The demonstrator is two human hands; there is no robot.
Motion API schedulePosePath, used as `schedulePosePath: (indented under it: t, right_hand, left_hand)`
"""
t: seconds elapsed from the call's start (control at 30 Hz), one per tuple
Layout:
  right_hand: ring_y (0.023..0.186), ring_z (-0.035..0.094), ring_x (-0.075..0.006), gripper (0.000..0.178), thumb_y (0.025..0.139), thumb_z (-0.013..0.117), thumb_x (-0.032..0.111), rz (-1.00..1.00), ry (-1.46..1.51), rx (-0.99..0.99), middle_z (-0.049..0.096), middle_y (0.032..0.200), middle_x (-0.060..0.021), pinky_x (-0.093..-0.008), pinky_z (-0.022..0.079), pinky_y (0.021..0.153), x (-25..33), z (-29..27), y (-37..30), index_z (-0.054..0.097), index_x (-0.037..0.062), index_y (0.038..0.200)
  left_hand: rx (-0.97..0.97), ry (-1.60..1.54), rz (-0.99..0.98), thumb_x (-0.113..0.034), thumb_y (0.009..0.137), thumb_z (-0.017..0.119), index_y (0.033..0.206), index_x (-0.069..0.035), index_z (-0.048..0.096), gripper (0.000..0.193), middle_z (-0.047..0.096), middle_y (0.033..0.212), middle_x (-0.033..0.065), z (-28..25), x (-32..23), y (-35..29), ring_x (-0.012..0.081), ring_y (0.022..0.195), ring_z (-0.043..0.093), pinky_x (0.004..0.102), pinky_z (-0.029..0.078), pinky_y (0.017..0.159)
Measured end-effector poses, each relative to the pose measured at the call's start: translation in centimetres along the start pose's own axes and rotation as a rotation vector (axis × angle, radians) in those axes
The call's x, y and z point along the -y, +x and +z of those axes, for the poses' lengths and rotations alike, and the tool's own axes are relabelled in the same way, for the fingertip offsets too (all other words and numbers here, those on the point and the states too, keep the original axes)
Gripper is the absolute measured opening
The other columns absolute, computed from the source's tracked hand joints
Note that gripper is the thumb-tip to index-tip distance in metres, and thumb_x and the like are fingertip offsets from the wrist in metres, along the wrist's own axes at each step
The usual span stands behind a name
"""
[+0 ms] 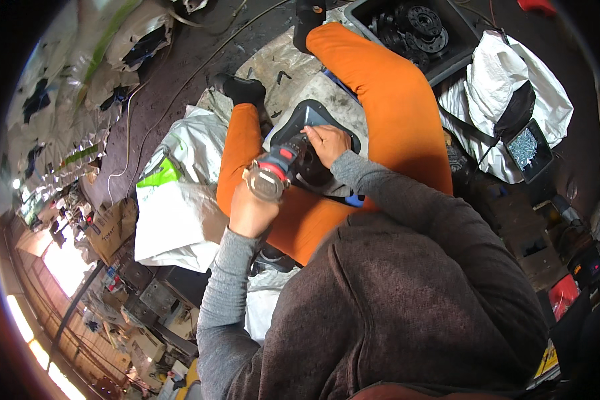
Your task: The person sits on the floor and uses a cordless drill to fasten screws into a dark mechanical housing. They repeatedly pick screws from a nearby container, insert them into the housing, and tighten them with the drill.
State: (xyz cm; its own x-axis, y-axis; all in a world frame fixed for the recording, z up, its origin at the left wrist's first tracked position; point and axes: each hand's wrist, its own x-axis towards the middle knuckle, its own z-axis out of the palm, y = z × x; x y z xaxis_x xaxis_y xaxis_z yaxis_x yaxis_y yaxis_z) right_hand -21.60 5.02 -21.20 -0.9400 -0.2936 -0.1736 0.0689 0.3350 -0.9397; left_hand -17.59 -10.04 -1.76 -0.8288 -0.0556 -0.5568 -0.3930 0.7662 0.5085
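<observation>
My left hand [252,212] is wrapped round the grip of a cordless power driver [277,168], dark grey with red parts. Its front end points away from me, at a black moulded part [299,120] with a flared, holed rim, which sits between my legs. My right hand [329,144] lies over that part, close to the driver's tip. Its fingers are curled, with thumb and forefinger near the tip; whatever they pinch is too small to make out. The driver's bit is hidden.
A black crate [470,52] of round dark parts stands at far right. A small black tray [545,155] of silvery screws sits by a white sack [501,73]. White plastic bags [180,227] lie left of my orange-clad legs [407,113]. A cable [130,123] crosses the floor.
</observation>
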Motion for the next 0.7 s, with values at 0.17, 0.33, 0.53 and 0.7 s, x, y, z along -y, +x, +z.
schedulePosePath:
  t: [0.17, 0.33, 0.53, 0.7]
  right_hand:
    - [0.082, 0.064, -0.0356, 0.043, 0.096, 0.048, 0.044, 0.018, -0.155, 0.037, 0.068, 0.085, -0.0153, -0.0431, 0.049, 0.069, -1.3, 1.1, 0.5, 0.071, 0.0088, 0.089]
    - [0.089, 0.066, -0.0336, 0.043, 0.095, 0.051, 0.046, 0.118, 0.068, 0.055, 0.069, 0.094, -0.0182, -0.0388, 0.049, 0.08, -1.8, 0.5, 1.1, 0.071, 0.0078, 0.1]
    - [0.082, 0.064, -0.0127, 0.035, 0.1, 0.052, 0.029, -0.072, 0.371, 0.131, 0.071, 0.092, -0.0071, -0.0274, 0.051, 0.076, 5.3, -5.1, 2.4, 0.071, 0.0001, 0.098]
    - [0.083, 0.065, -0.0117, 0.034, 0.101, 0.049, 0.025, -0.281, 0.532, 0.761, 0.069, 0.094, -0.008, -0.0244, 0.052, 0.076, 21.0, -3.9, -5.5, 0.068, -0.0031, 0.101]
  left_hand:
    - [-0.216, -0.209, -0.108, -0.017, 0.076, 0.073, 0.102, -0.005, 0.065, 0.03, 0.069, 0.09, 0.0145, 1.5, -1.6, -3.7, 0.0306, 0.086, 0.068, 0.0372, 0.053, 0.075]
    - [-0.301, -0.163, 0.054, -0.02, 0.075, 0.075, 0.132, -0.013, 0.049, 0.063, 0.068, 0.105, 0.0139, 4.3, -1.6, -13.0, 0.0326, 0.094, 0.067, 0.0382, 0.053, 0.08]
    - [-0.114, -0.136, -0.101, -0.022, 0.079, 0.071, 0.148, -0.01, 0.031, 0.081, 0.047, 0.139, 0.0198, 14.6, 3.8, -19.7, 0.0351, 0.125, 0.048, 0.0379, 0.044, 0.098]
    - [-0.737, -1.089, 0.034, -0.017, 0.085, 0.071, 0.145, -0.002, 0.034, 0.072, 0.044, 0.141, 0.0177, 10.4, 5.4, -23.0, 0.0267, 0.125, 0.048, 0.0319, 0.048, 0.091]
